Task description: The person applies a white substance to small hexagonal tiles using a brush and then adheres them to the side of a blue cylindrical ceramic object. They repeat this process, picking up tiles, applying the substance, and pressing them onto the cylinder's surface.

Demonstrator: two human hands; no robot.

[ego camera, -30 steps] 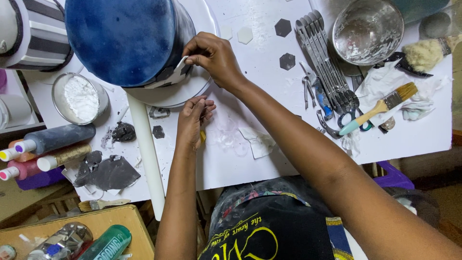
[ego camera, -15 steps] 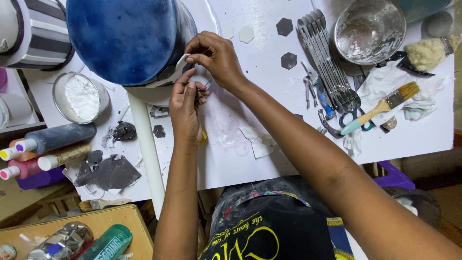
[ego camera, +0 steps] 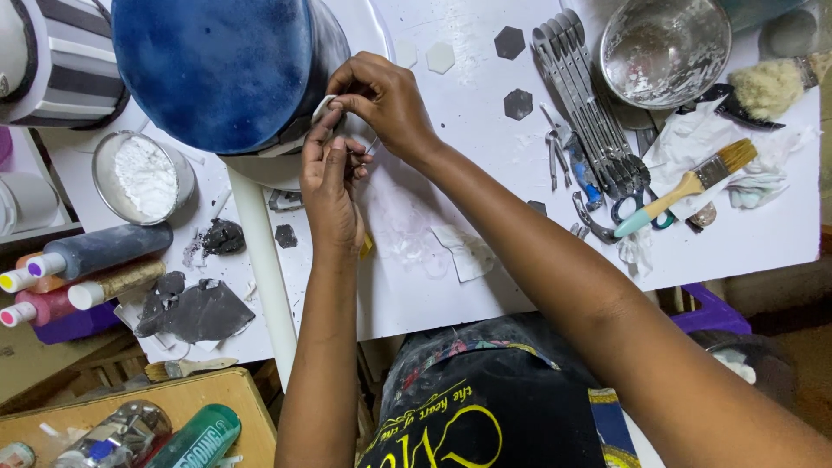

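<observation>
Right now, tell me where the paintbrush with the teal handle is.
In the head view, the paintbrush lies on the right side of the white table, its teal handle tip over the scissors, below the metal bowl.

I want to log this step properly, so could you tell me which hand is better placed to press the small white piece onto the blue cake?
Probably the right hand: its fingertips pinch the white piece against the blue cake. The left hand only supports from below.

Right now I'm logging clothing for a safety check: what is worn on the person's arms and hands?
Nothing: the left hand and right hand are bare, without gloves, rings or a watch showing. Both forearms are uncovered, no sleeves in view.
</observation>
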